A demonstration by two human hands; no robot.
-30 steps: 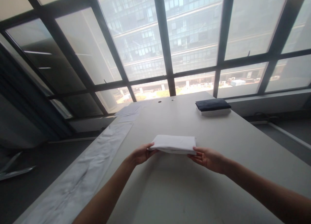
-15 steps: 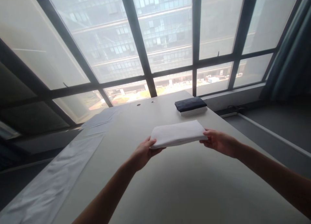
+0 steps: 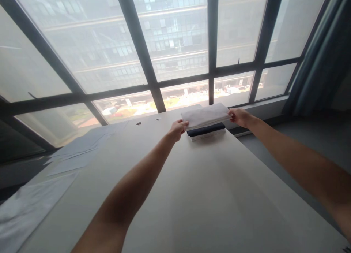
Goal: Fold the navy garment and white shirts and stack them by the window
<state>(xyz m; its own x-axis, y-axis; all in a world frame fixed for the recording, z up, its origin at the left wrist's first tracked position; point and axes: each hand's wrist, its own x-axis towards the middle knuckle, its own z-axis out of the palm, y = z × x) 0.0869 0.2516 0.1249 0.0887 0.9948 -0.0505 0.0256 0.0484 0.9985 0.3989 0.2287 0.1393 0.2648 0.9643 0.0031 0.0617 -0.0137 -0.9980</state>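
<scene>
A folded white cloth [image 3: 205, 115] is stretched level between my two hands, right above a small stack at the far right of the table. My left hand [image 3: 178, 129] pinches its left end, thumb on top. At the other end my right hand [image 3: 239, 117] grips the right edge. Below the cloth shows a folded dark navy cloth [image 3: 208, 129], lying on folded white cloth [image 3: 210, 136]. The held cloth hides most of the navy one's top, and I cannot tell whether the two touch.
The white table [image 3: 153, 194] stretches toward large windows [image 3: 178, 37] with dark frames. Flat white fabric pieces [image 3: 79, 145] and a wrinkled white fabric [image 3: 33, 205] lie along the left side. Two round holes sit near the far edge. A blue-grey curtain [image 3: 312, 62] hangs at right.
Both hands have carried the folded white cloth away from me, from over the middle of the table to above the stack. The view has shifted somewhat to the right.
</scene>
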